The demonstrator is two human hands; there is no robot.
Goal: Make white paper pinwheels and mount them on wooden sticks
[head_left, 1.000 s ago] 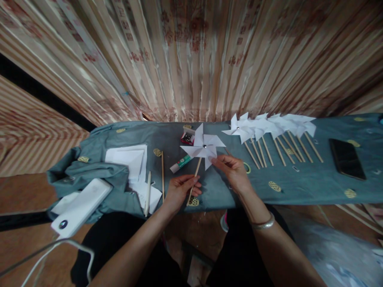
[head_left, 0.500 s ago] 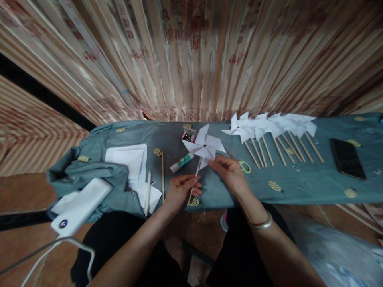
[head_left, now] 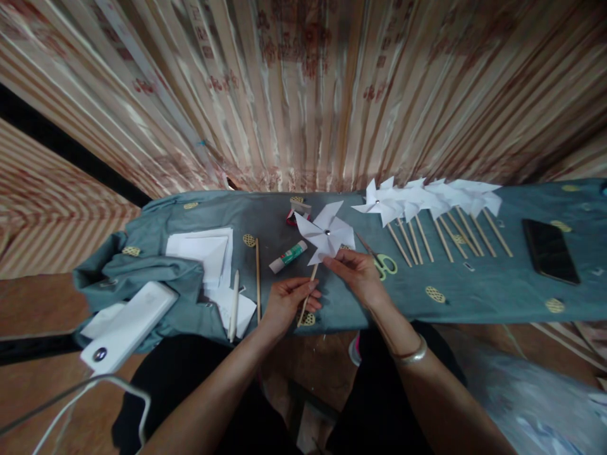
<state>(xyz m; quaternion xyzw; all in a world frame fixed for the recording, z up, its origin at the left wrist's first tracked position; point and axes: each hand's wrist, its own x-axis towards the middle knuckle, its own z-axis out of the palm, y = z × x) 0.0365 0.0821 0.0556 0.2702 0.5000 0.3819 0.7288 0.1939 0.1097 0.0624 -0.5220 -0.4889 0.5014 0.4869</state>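
Observation:
A white paper pinwheel (head_left: 336,240) with a shiny pin at its centre is held up over the cloth. Its wooden stick (head_left: 308,292) is pinched between the thumb and fingers of my left hand (head_left: 284,303). My right hand (head_left: 361,277) has its fingertips closed at the lower blade; the exact grip is partly hidden. Behind the pinwheel is a small red box (head_left: 291,218), partly covered by a blade. A green and white glue stick (head_left: 289,256) lies left of it. Scissors (head_left: 386,265) with light green handles lie beside my right hand.
Several finished pinwheels (head_left: 412,197) lie in an overlapping row at the back right. A dark phone (head_left: 551,251) is farther right. At left are white paper sheets (head_left: 203,253), a white pen (head_left: 234,306), a loose stick (head_left: 258,278) and a white device (head_left: 130,325) with a cable.
The pinwheel's blades have turned, and its head has shifted slightly right. My right hand has moved a little left, showing more of the scissors. My left hand keeps its grip on the stick.

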